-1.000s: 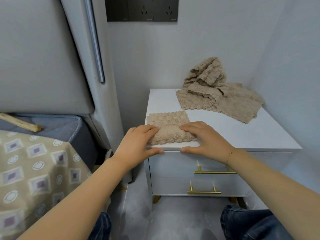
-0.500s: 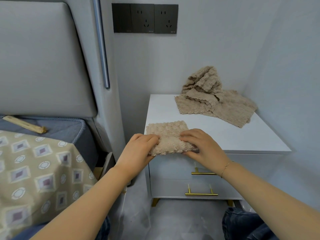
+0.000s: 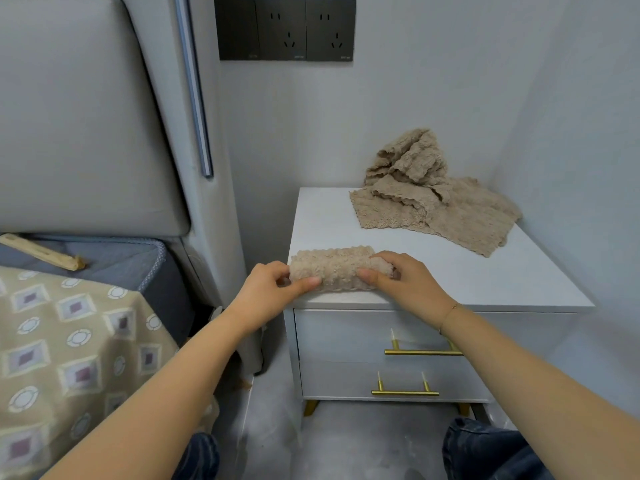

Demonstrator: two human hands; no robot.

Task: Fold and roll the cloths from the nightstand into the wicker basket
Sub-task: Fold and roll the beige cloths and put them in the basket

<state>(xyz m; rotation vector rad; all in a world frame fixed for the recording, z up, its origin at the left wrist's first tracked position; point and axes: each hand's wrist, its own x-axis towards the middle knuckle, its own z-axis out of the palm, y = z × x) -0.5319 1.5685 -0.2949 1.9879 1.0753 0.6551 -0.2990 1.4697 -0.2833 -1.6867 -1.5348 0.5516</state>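
A beige knitted cloth (image 3: 337,268), rolled into a short cylinder, lies at the front left corner of the white nightstand (image 3: 485,271). My left hand (image 3: 273,289) grips its left end, thumb in front and fingers curled behind. My right hand (image 3: 401,278) grips its right end the same way. A loose heap of several more beige cloths (image 3: 433,195) sits at the back of the nightstand, near the wall corner. The wicker basket is out of view.
A bed with a patterned cover (image 3: 69,341) and grey padded headboard (image 3: 76,116) stands to the left, with a wooden stick (image 3: 41,252) on the mattress. Two drawers with gold handles (image 3: 422,351) face me. Walls close in behind and to the right.
The folded cloth, flat under both hands a second ago, has been rolled away from me into a tight cylinder. Both hands shifted from pressing it to gripping its ends.
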